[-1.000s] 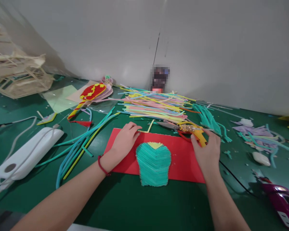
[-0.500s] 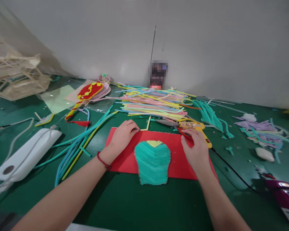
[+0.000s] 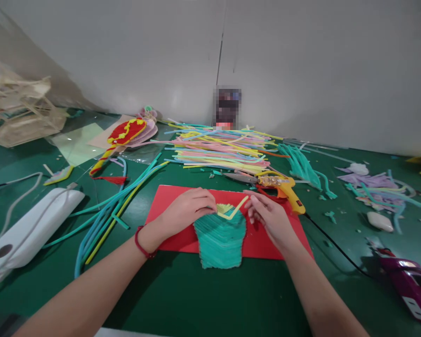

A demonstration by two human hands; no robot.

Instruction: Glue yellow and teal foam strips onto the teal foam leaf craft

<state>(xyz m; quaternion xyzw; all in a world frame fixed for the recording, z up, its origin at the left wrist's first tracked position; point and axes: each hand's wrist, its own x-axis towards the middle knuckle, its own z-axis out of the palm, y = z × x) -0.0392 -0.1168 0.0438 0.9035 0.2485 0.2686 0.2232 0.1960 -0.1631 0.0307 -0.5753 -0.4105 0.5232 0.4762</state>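
Note:
My left hand (image 3: 191, 210) pinches one end of a bent yellow pipe cleaner (image 3: 228, 216), holding its V shape over the top of a green panel. This green panel (image 3: 220, 241), made of rows of pipe cleaners with a yellow patch (image 3: 225, 207) at its upper edge, lies partly on a red board (image 3: 259, 243) and overhangs the near edge. My right hand (image 3: 268, 217) is at the other end of the yellow strip, fingers loosely curved and apart; whether a fingertip touches the strip is unclear.
A yellow glue gun (image 3: 293, 194) and pliers (image 3: 242, 178) lie behind the right hand. Beyond is a pile of colored pipe cleaners (image 3: 224, 152). A white power bank (image 3: 31, 229) with cables is left, a purple tool (image 3: 403, 281) right. A pixelated dark object (image 3: 227, 107) leans on the wall.
The left hand has brought the bent yellow strip from the board's far edge nearer, over the green panel. My right hand has moved left from beside the glue gun to the strip's free end.

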